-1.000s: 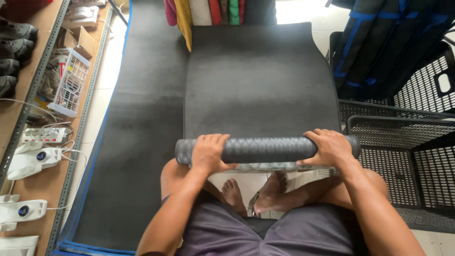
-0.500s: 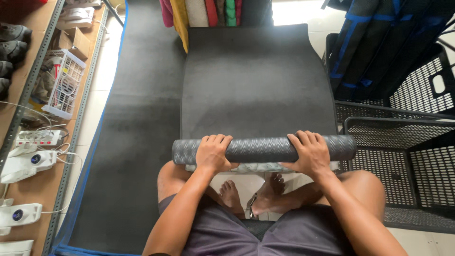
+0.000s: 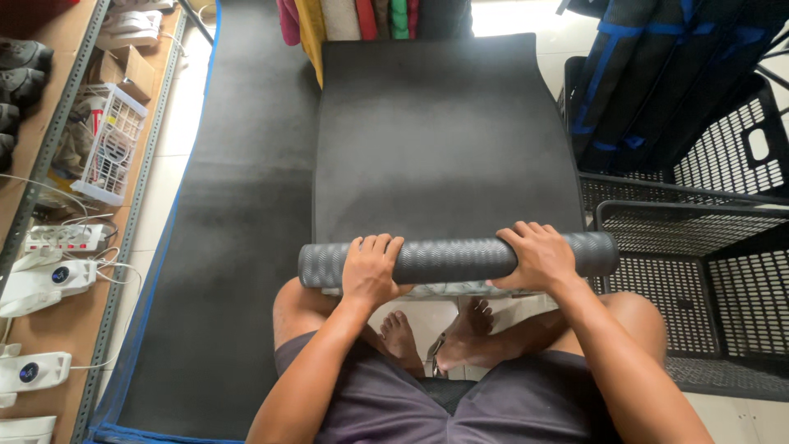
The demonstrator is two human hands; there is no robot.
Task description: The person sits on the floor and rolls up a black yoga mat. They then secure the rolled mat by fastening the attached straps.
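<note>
Your left hand and right hand both grip the rolled end of a dark grey mat, whose flat part stretches away from you. A larger black mat lies beside it, left. Black mesh crates stand at your right, a shelf at your left.

The dark grey mat lies flat, stretching away from the person, its near end wound into a tight roll with a ribbed herringbone texture (the flat part looks smooth). The roll lies crosswise, level, just above the knees.
</note>
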